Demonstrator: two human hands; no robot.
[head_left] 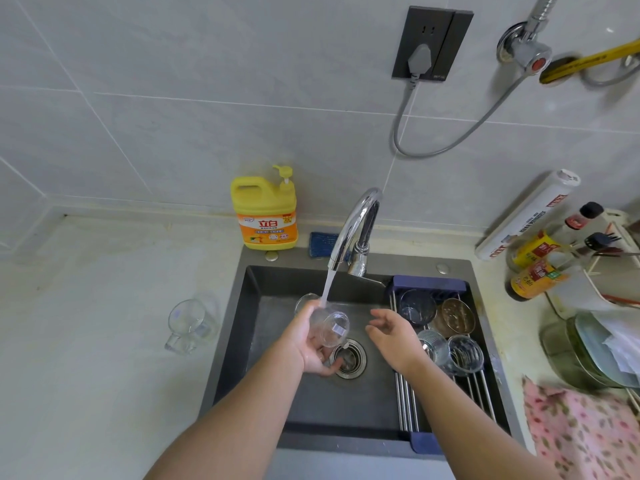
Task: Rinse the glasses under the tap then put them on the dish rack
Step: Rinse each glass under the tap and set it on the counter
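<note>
Left hand (313,344) grips a small clear drinking glass (330,328) tipped under the chrome tap's (356,226) stream; right hand (393,336) just beside it, fingers loose, holding nothing.

Clear glass (329,329) sideways under tap (356,230) stream

- A pale countertop (86,358) is spread across the lower left.
- A glass mug (188,323) is set on it, centre left.
- A yellow detergent jug (265,216) is stood mid-frame.
- A floral cloth (581,434) is laid lower right.
</note>
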